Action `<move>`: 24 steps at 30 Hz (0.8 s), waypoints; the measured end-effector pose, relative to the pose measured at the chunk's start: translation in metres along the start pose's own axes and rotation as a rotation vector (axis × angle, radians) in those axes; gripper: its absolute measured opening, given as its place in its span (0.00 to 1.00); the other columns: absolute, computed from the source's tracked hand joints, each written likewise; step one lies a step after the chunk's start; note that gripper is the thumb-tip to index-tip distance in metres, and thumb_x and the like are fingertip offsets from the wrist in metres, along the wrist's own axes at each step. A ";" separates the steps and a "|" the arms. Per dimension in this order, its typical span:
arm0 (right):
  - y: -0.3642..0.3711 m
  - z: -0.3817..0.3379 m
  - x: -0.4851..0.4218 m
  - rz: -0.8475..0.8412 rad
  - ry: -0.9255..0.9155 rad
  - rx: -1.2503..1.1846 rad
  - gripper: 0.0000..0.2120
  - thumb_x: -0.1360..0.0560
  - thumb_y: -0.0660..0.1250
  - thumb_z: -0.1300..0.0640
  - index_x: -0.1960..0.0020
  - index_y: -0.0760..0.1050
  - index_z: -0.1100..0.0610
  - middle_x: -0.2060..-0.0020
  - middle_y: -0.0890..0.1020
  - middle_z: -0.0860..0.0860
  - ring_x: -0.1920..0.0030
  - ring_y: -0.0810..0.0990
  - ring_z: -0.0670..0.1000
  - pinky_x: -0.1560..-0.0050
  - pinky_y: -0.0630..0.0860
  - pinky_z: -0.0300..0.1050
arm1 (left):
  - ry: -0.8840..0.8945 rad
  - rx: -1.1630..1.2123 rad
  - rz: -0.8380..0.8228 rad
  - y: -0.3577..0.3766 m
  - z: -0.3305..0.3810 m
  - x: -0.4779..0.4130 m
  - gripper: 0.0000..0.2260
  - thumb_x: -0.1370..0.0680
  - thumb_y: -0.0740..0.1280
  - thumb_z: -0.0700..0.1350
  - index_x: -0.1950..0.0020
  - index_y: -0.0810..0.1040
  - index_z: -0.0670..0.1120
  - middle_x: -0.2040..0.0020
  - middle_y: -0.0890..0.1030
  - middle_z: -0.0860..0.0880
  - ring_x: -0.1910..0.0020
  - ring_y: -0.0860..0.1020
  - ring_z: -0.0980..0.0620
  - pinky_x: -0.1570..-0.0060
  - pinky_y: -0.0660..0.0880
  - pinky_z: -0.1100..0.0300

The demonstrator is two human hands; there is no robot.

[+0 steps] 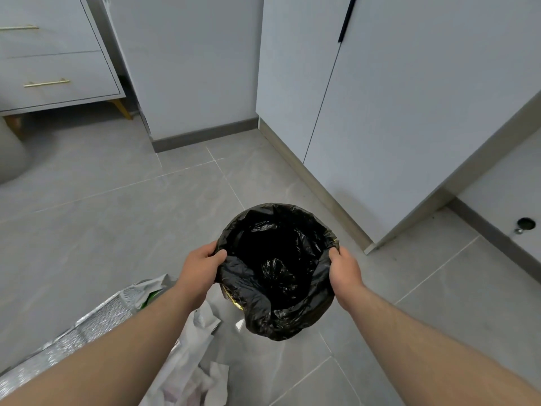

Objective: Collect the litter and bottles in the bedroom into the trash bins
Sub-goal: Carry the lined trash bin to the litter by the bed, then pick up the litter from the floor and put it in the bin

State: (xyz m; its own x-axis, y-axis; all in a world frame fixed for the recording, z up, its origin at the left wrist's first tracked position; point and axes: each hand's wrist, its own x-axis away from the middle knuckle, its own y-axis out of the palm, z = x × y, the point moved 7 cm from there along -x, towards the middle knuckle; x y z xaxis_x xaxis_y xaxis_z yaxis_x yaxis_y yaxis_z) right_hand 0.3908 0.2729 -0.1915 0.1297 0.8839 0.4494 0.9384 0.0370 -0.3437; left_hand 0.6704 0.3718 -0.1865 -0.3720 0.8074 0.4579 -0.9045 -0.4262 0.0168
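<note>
A round trash bin lined with a black plastic bag stands on the grey tiled floor in the middle of the head view. My left hand grips the bag's rim on the left side. My right hand grips the rim on the right side. The inside of the bag is dark and I cannot tell what lies in it. A silver foil bag and crumpled white plastic and paper litter lie on the floor at the lower left, partly hidden by my left forearm.
White wardrobe doors rise on the right, with a recess and a round hole at the far right. A white drawer unit with gold handles stands at the upper left. A grey rounded object sits at the left edge.
</note>
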 end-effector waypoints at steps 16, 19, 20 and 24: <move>0.016 -0.109 0.081 0.164 -0.551 0.336 0.31 0.23 0.57 0.43 0.24 0.55 0.54 0.23 0.56 0.55 0.23 0.52 0.54 0.24 0.52 0.55 | 0.389 -0.387 0.232 -0.063 0.112 0.078 0.29 0.21 0.62 0.54 0.23 0.58 0.49 0.23 0.60 0.50 0.25 0.59 0.52 0.31 0.55 0.62; 0.077 -0.152 0.132 -0.039 -0.721 0.285 0.29 0.24 0.56 0.42 0.25 0.57 0.51 0.23 0.56 0.52 0.23 0.52 0.52 0.25 0.54 0.55 | 0.466 -0.435 0.287 -0.101 0.143 0.115 0.24 0.19 0.58 0.51 0.23 0.59 0.49 0.23 0.61 0.49 0.25 0.59 0.52 0.36 0.53 0.67; 0.097 -0.162 0.148 -0.097 -0.760 0.270 0.29 0.24 0.56 0.42 0.26 0.58 0.51 0.23 0.55 0.53 0.23 0.52 0.52 0.24 0.53 0.55 | 0.479 -0.452 0.310 -0.115 0.151 0.126 0.23 0.18 0.57 0.51 0.23 0.60 0.49 0.23 0.61 0.49 0.25 0.59 0.53 0.37 0.52 0.69; 0.156 -0.185 0.209 -0.246 -0.827 0.192 0.29 0.24 0.56 0.44 0.25 0.60 0.54 0.23 0.56 0.54 0.23 0.51 0.50 0.24 0.51 0.50 | 0.505 -0.398 0.425 -0.160 0.170 0.171 0.26 0.21 0.57 0.56 0.25 0.64 0.47 0.25 0.65 0.49 0.26 0.62 0.52 0.27 0.55 0.59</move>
State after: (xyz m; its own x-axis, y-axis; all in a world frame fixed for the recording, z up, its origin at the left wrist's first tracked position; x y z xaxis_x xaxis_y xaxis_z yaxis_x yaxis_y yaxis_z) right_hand 0.6236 0.3771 0.0011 -0.4117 0.8921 -0.1859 0.8293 0.2823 -0.4822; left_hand 0.7875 0.5086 0.0402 -0.6679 0.7362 -0.1091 -0.6342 -0.6397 -0.4343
